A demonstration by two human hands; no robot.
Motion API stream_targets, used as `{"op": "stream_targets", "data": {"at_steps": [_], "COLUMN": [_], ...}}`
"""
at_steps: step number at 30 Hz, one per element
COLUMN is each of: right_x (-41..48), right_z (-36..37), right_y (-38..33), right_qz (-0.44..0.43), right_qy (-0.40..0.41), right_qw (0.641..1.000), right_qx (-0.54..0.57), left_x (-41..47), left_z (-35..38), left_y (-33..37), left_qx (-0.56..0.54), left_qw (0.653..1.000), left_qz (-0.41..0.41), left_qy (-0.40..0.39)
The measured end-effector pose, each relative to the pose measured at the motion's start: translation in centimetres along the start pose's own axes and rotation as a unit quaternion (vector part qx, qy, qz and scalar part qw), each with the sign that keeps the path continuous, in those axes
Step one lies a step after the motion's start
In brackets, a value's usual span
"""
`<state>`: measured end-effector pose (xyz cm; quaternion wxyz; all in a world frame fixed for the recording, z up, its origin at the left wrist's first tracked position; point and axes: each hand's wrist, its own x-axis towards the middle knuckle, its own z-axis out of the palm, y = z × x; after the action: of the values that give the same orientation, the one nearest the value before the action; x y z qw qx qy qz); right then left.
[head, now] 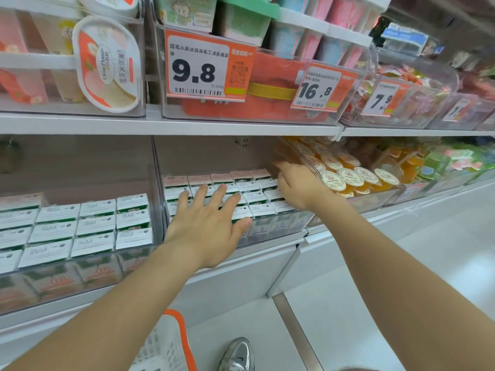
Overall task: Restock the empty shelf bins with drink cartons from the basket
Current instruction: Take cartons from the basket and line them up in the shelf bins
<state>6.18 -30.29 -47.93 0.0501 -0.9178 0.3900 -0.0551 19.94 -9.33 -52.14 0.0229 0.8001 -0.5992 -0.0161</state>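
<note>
White cartons [257, 195] with green sides fill a clear bin [281, 226]. Orange price tags [206, 65] carry black numbers on white. The white mesh basket [160, 349] has an orange rim. Orange jelly cups [351, 178] have white lids. A silver shoe [237, 356] stands on the white floor [375, 303].

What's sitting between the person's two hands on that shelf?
In the head view, rows of white-topped drink cartons fill the clear bin between the left hand, spread flat on them, and the right hand at the bin's right side.
</note>
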Motion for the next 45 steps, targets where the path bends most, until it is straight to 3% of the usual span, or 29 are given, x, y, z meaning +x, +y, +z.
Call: {"op": "stream_targets", "data": {"at_steps": [4, 9, 15, 19, 28, 32, 37, 45], "right_x": [-4.0, -7.8, -7.3, -4.9, 2.9, 3.2, 2.2, 2.7], "right_z": [0.5, 1.0, 1.0, 0.2, 1.0, 1.7, 2.6, 2.3], "right_y": [0.4, 0.3, -0.9, -2.2, -4.9, -4.1, -3.4, -5.7], "right_qz": [0.028, 0.039, -0.006, 0.008, -0.012, -0.038, -0.047, -0.027], "right_qy": [0.089, 0.027, 0.059, 0.062, -0.076, -0.082, -0.036, -0.082], "right_qw": [0.996, 0.997, 0.995, 0.997, 0.997, 0.996, 0.998, 0.995], "right_qx": [0.016, -0.061, -0.081, -0.050, 0.022, 0.023, -0.002, 0.044], "left_x": [0.0, -0.1, -0.3, -0.2, 0.0, 0.1, 0.2, 0.0], "left_z": [-0.1, -0.3, -0.3, -0.2, 0.1, 0.2, 0.2, 0.1], "left_y": [0.1, 0.1, 0.2, 0.3, 0.1, 0.1, 0.1, 0.2], "left_qx": [0.002, 0.001, -0.012, -0.007, -0.007, 0.002, 0.002, -0.004], "left_qw": [1.000, 1.000, 1.000, 1.000, 1.000, 1.000, 1.000, 1.000], "left_qz": [0.001, -0.002, -0.002, -0.010, -0.013, -0.012, -0.015, -0.024], "left_qy": [-0.003, -0.008, -0.004, -0.003, -0.009, -0.004, -0.007, -0.010]}}
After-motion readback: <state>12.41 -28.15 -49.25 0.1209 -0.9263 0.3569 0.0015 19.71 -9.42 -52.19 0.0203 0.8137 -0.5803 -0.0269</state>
